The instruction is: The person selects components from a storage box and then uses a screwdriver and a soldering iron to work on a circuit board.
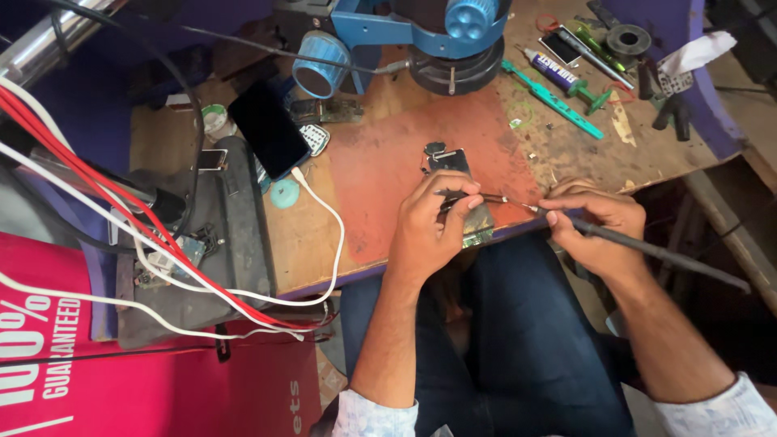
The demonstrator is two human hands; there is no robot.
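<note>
A: The left hand point(433, 231) was closed in a pinch on thin tweezers point(473, 197), their tips laid across the small circuit board point(461, 190) at the front edge of the worktop point(380, 170).

B: And the right hand point(599, 231)?

A: It was closed pen-fashion around a dark soldering iron point(647, 249), its tip just beside the tweezer points over the board. Judging by that, the heels of both hands wanted resting on the worktop edge, the tweezers pinning the part flat, the iron touching only briefly.

B: Any packaging or signs?

A: A small white glue tube point(554, 71) with a blue label and a green cap lay at the far right, near a long green tool point(558, 101). At the lower left stood a red-pink panel point(121, 380) with white lettering. A dark phone point(269, 129) lay left of the board, under the blue microscope point(405, 32).
</note>
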